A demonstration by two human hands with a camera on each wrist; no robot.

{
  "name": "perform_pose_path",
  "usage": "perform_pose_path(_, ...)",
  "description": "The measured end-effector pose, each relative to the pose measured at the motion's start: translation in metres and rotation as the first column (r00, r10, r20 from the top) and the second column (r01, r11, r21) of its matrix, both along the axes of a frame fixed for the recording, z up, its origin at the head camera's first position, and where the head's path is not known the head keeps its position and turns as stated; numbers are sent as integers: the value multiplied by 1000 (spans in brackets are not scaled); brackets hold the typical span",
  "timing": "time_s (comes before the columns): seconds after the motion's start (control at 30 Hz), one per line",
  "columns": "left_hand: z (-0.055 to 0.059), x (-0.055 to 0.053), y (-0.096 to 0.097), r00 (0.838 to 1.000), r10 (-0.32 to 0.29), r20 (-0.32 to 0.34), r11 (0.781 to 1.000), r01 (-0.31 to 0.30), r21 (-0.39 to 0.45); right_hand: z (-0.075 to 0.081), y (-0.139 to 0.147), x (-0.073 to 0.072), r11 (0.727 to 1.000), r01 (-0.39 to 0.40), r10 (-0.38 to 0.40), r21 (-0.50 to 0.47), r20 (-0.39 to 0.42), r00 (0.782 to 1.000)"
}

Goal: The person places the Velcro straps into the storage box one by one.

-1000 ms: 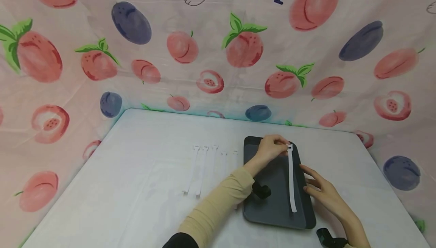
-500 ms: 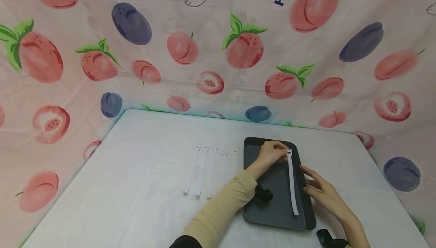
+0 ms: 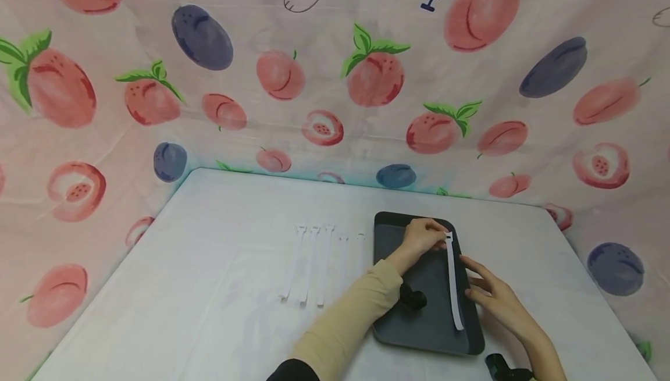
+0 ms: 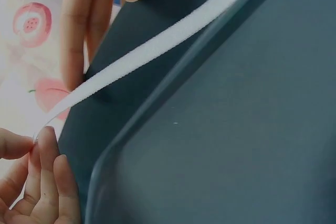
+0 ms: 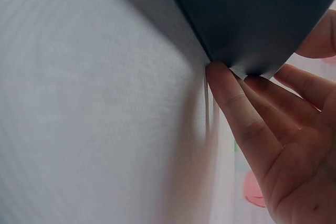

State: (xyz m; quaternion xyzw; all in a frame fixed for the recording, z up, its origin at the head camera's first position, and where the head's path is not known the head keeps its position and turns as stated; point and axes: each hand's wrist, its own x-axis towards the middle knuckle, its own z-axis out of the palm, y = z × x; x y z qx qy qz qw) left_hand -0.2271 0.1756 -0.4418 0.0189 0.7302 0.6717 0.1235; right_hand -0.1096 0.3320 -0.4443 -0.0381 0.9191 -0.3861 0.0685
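Observation:
My left hand (image 3: 425, 237) pinches the slotted head end of a white hook-and-loop cable strap (image 3: 454, 288) between thumb and fingertips. The strap runs along the right side of a dark grey rectangular tray (image 3: 426, 334), and its fuzzy face (image 4: 152, 48) shows in the left wrist view, crossing over the tray's wide rim. My right hand (image 3: 497, 299) rests with extended fingers against the tray's right edge. Seen from the right wrist, its fingertips (image 5: 223, 74) touch the side of the tray near the table surface.
Several similar white straps (image 3: 316, 264) lie side by side on the white table (image 3: 209, 311), left of the tray; my left sleeve (image 3: 356, 317) partly covers them. Black wrist cameras (image 3: 413, 298) sit on both wrists. A fruit-printed cloth (image 3: 324, 38) hangs behind the table.
My left hand has drawn slightly nearer and to the right, bringing the strap closer to the tray's right rim. The right hand stays at the tray's edge.

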Motion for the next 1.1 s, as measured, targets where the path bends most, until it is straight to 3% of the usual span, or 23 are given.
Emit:
perform_pose_path(0.4, -16, 0, 1, 1000, -1, 18, 1000, 1, -13, -2, 1, 0, 1000, -8, 8, -9, -7, 1000)
perform_pose_path(0.6, -21, 1, 1, 998, -44, -51, 995, 39, -90, -3, 1, 1, 1000, -12, 12, 2, -17, 1000)
perform_pose_path(1.1, -25, 1, 0, 988, -74, -136, 983, 50, -174, -2, 2, 1, 1000, -16, 16, 3, -17, 1000)
